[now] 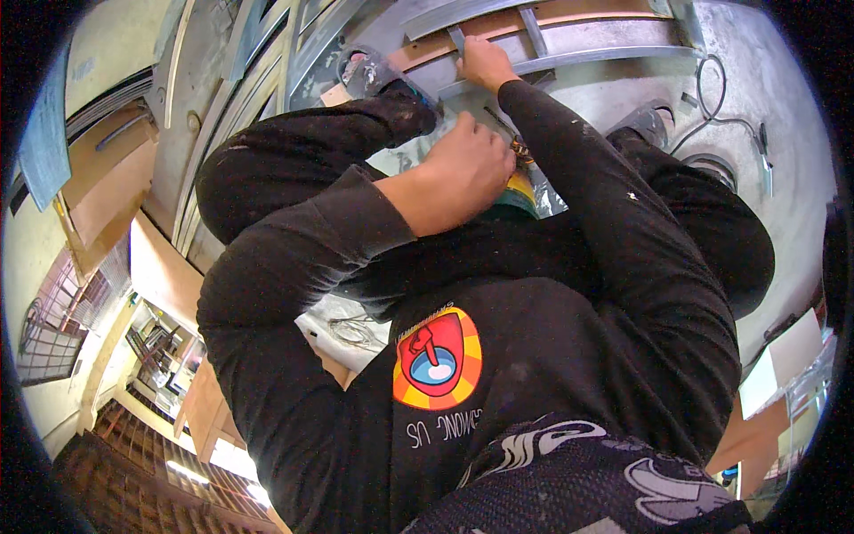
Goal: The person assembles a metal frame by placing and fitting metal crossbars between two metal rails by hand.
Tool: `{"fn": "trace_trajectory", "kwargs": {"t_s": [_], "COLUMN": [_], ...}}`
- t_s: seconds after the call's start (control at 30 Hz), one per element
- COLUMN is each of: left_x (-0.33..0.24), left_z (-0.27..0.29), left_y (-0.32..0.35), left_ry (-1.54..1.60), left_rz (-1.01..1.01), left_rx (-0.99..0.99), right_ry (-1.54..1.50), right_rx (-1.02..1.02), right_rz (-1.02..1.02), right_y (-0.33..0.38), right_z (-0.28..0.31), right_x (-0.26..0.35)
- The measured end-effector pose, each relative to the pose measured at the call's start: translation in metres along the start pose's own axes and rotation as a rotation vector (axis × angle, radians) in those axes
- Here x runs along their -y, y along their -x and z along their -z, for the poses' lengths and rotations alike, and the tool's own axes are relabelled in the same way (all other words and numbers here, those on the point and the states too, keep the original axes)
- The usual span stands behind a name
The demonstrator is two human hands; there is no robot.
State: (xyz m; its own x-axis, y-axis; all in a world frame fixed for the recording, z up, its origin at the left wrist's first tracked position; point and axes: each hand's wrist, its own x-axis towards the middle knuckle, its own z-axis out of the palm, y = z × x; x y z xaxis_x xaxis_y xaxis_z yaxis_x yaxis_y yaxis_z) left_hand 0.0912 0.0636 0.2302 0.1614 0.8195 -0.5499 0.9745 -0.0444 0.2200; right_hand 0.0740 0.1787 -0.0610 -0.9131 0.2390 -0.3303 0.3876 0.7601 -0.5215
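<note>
- Grey concrete floor (756, 53), hard and scuffed, spreads beyond and to the right of the fingers of both hands.
- Silvery metal frame (614, 60) lies at the right hand's fingers (471, 49) and runs off to their right: long straight rails bridged by short bars.
- Those fingers are bent against a short metal crosspiece (456, 37); how tightly they press cannot be told.
- Thin folded metal seems likely, so the frame should be stiff along its rails, fairly light for its length and slick on its flat faces; cut edges may be sharp. A broad rail face looks the safest hold.
- Brown board (605, 11), flat and matt, shows between the rails, just past the right fingers.
- Left hand's fingers (498, 151) curl downward, nearer the body; whether they grasp anything is hidden.
- Just right of them sit a small orange-and-black item (521, 153) and a rounded yellow-and-green object (521, 189), kinds unclear.
- Dark flexible cable (703, 93) loops well to the right of both.
</note>
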Motion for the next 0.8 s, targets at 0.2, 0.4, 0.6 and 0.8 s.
{"fn": "trace_trajectory", "kwargs": {"t_s": [0.2, 0.4, 0.6, 0.8], "left_x": [0.0, 0.001, 0.002, 0.003], "left_z": [-0.001, -0.004, 0.0, -0.002], "left_y": [-0.001, 0.0, 0.0, 0.0], "left_ry": [-0.001, -0.016, 0.023, 0.02], "left_rz": [0.005, 0.003, 0.002, 0.002], "left_rx": [0.028, 0.013, 0.048, 0.015], "right_ry": [0.004, -0.022, -0.066, -0.06], "right_rx": [0.018, 0.07, 0.006, 0.126], "right_rz": [0.002, -0.035, -0.047, -0.118], "right_y": [-0.002, -0.001, 0.005, 0.0], "right_z": [-0.003, 0.001, 0.007, 0.009], "right_x": [-0.004, 0.0, 0.002, 0.005]}}
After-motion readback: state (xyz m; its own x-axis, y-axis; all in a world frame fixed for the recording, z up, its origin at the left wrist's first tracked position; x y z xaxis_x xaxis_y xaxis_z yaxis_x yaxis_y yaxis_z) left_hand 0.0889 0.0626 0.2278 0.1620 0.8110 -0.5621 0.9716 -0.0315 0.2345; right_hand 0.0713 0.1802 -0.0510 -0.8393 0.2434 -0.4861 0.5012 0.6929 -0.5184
